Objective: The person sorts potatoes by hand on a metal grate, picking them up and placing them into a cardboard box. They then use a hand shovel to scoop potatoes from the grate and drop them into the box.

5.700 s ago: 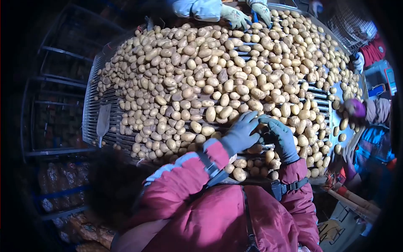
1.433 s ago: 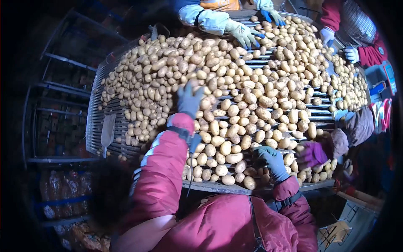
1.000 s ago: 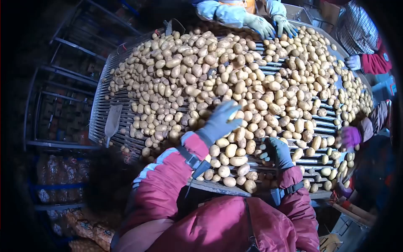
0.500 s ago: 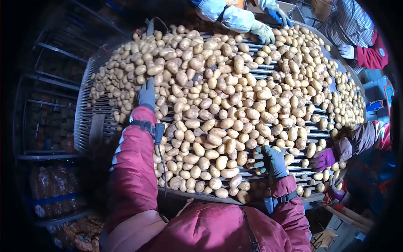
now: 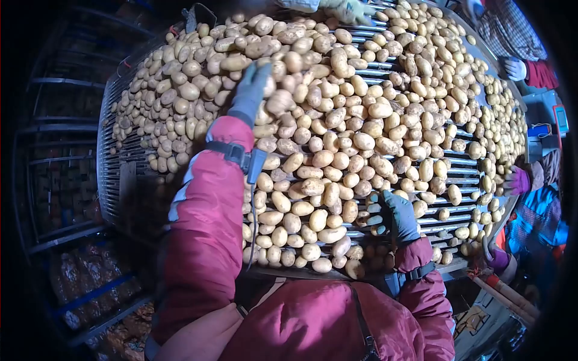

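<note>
Potatoes (image 5: 325, 157) lie in a thick layer over a table of metal bars (image 5: 451, 171). My left hand (image 5: 253, 90), in a grey glove, reaches into the upper left part of the pile, fingers extended against potatoes; some beside it are blurred by motion. Near the front edge my right hand (image 5: 394, 216), gloved in grey-green, rests low over potatoes with its fingers spread apart and pointing left. Neither hand is wrapped round a potato.
Co-workers' gloved hands are at the far edge (image 5: 349, 11), at the upper right (image 5: 515, 69) and in purple gloves at the right (image 5: 516, 180). Metal racks (image 5: 66, 126) stand at the left. A blue bin (image 5: 542, 108) is at the right.
My left hand has moved up and right through the pile, pushing potatoes along. My right hand has barely moved. The purple-gloved hand at the right has drawn back from the bars.
</note>
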The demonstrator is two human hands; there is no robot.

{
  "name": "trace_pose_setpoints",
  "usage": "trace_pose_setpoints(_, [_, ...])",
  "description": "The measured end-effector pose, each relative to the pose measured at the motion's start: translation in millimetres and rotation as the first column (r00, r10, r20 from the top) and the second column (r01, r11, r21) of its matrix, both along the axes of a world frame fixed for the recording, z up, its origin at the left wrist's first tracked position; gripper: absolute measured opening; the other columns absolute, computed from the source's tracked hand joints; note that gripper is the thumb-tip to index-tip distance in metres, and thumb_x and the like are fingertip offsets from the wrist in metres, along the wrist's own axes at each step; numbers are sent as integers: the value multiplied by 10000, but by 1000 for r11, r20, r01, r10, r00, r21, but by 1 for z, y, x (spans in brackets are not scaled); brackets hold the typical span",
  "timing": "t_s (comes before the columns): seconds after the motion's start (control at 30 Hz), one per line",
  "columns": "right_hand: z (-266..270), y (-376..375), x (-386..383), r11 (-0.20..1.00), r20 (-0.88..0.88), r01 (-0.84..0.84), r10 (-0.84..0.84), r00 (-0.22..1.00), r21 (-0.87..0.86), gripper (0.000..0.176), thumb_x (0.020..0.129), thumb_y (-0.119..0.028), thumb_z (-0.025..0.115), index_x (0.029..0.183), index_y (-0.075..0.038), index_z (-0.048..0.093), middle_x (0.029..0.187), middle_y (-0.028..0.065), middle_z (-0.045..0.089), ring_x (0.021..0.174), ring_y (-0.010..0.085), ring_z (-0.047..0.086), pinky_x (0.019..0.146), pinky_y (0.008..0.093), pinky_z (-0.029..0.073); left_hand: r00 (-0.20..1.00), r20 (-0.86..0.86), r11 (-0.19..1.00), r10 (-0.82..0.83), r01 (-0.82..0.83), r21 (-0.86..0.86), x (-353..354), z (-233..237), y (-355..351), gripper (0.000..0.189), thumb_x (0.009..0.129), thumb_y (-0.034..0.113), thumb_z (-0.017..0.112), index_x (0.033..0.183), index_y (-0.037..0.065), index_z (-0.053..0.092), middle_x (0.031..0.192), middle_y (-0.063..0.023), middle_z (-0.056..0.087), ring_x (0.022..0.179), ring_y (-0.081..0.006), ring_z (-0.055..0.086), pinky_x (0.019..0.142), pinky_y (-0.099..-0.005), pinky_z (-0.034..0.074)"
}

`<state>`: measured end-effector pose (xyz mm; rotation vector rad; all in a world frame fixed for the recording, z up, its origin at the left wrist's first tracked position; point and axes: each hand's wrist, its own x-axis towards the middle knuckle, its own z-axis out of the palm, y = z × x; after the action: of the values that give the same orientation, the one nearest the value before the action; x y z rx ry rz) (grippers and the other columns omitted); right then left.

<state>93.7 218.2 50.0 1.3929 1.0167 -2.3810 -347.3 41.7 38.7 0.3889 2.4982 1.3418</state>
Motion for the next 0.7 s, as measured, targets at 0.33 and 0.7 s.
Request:
trace_pose_setpoints(0.33, [-11,0,1,999,-23,6,-5,1000,40,339,1018,-385,613,1045,-58,698,808,57,721,534,178,677,359,281,465,922,-118,852,-369,284,-439,11,-30,72,893,859,735,616,1461,78,558,1648,-142,298,1498,-397,296,1223,-473,284])
trace_pose_setpoints(0.7, [-13,-3,-3,998,-16,32,-31,999,55,332,1008,-379,634,1023,-52,694,780,72,707,533,200,660,368,294,414,796,-232,789,-559,425,-445,118,4,123,833,815,764,636,1438,212,606,1637,-123,325,1497,-508,166,1262,-591,109])
